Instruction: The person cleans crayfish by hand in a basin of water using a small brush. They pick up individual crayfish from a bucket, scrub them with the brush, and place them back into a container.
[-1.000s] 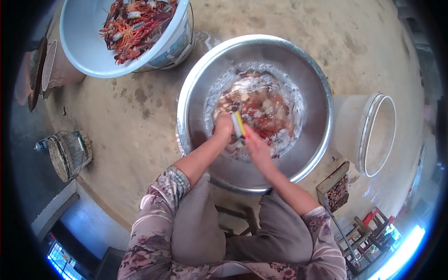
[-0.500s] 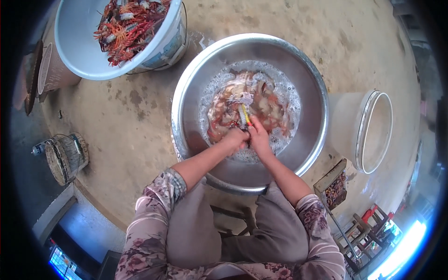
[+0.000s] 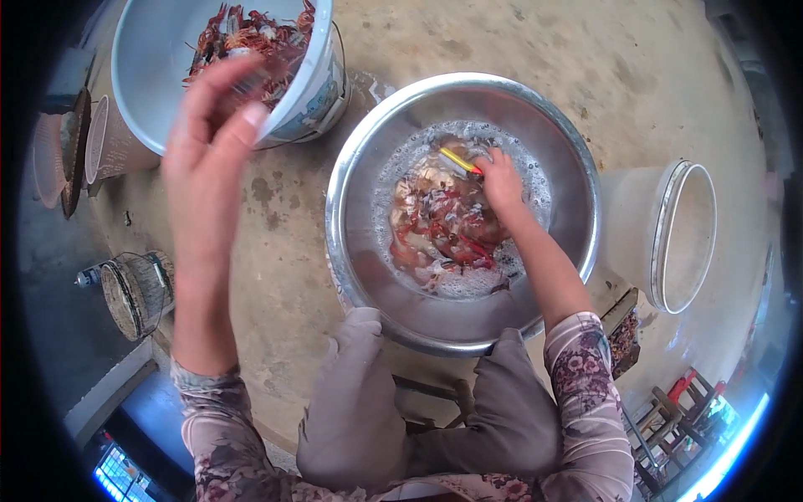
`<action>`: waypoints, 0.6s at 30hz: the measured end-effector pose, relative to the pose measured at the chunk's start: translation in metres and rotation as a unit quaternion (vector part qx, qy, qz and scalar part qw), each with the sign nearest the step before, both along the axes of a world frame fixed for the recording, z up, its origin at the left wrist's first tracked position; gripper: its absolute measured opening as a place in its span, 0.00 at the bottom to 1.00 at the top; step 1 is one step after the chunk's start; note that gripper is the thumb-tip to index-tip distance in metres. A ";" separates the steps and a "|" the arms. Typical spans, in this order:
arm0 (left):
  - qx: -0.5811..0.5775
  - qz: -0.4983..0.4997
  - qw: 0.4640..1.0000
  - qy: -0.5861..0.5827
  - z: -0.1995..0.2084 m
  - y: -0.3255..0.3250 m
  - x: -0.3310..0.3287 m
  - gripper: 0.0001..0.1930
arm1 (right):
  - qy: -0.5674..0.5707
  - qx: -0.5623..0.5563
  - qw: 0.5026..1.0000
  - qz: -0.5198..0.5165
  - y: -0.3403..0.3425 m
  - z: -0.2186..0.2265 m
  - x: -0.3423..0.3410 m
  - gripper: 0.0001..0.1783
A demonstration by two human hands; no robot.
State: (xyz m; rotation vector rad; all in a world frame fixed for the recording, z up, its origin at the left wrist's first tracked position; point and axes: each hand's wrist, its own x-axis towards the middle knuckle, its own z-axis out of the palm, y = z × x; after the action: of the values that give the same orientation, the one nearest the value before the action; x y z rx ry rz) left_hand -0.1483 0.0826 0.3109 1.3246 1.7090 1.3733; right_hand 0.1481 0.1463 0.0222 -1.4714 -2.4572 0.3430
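Observation:
A wide metal basin (image 3: 339,226) in front of me holds foamy water and a heap of reddish crayfish (image 3: 443,226). Inside it, my right hand (image 3: 502,184) grips a small scrubbing brush (image 3: 458,161) with a yellow and red handle, over the far right of the heap. Raised at the upper left, my left hand (image 3: 213,142) has its thumb and fingers apart, in front of the near rim of a light blue tub (image 3: 142,84). More red crayfish (image 3: 251,38) lie in that tub. Motion blurs the fingertips, and a smeared reddish patch shows beside them.
The blue tub rests on a bucket (image 3: 322,109) with a wire handle. Right of the basin lies a whitish bucket (image 3: 686,238) on its side, near a dustpan (image 3: 623,335) with debris. A dirty pail (image 3: 125,301) sits at left. My knees flank the basin's near rim.
My left hand has left the basin and risen to the blue tub at the upper left. My right hand has moved the brush farther away and right within the basin.

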 end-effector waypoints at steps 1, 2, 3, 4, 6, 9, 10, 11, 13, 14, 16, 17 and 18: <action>0.007 0.007 0.995 0.098 0.003 0.007 -0.017 0.19 | 0.003 0.001 1.000 -0.001 -0.002 -0.005 0.002 0.09; 0.007 0.035 0.959 0.280 0.001 0.008 -0.032 0.20 | -0.013 -0.045 0.999 -0.028 -0.006 -0.006 -0.001 0.10; 0.005 0.059 0.893 0.446 -0.007 0.008 -0.038 0.20 | -0.037 -0.090 0.994 -0.058 -0.012 -0.009 0.003 0.11; 0.006 0.061 0.895 0.442 -0.013 0.003 -0.035 0.20 | -0.039 -0.066 0.996 -0.042 -0.016 -0.017 0.009 0.10; 0.037 0.062 0.854 0.515 -0.032 -0.014 -0.013 0.21 | 0.088 -0.220 0.963 -0.127 -0.032 -0.004 0.013 0.07; 0.096 -0.057 0.969 0.220 -0.075 -0.036 0.033 0.14 | 0.315 -0.436 0.811 -0.231 -0.054 0.040 0.001 0.02; 0.056 -0.099 0.980 0.161 -0.089 -0.042 0.049 0.12 | 0.409 -0.484 0.730 -0.256 -0.060 0.054 0.000 0.04; 0.026 -0.139 0.989 -0.033 -0.116 -0.044 0.065 0.11 | 0.497 -0.522 0.636 -0.277 -0.065 0.066 -0.001 0.06; -0.057 -0.169 0.968 -0.176 -0.150 -0.040 0.087 0.10 | 0.516 -0.536 0.612 -0.269 -0.071 0.081 -0.002 0.08; -0.173 -0.131 0.927 -0.306 -0.168 -0.040 0.099 0.11 | 0.560 -0.547 0.558 -0.274 -0.074 0.087 -0.002 0.07; -0.202 -0.101 0.923 -0.311 -0.197 -0.038 0.108 0.12 | 0.634 -0.566 0.453 -0.270 -0.080 0.093 -0.003 0.06; -0.231 -0.068 0.919 -0.312 -0.212 -0.037 0.110 0.13 | 0.635 -0.566 0.452 -0.270 -0.081 0.094 -0.003 0.06; -0.270 -0.076 0.896 -0.344 -0.222 -0.038 0.112 0.12 | 0.658 -0.584 0.394 -0.267 -0.081 0.095 -0.003 0.07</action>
State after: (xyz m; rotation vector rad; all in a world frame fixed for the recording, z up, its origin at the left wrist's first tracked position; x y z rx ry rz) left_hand -0.0364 0.0448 0.0887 0.5420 1.3081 0.9911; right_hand 0.1451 0.0654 0.1175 -1.0966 -0.1150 2.1796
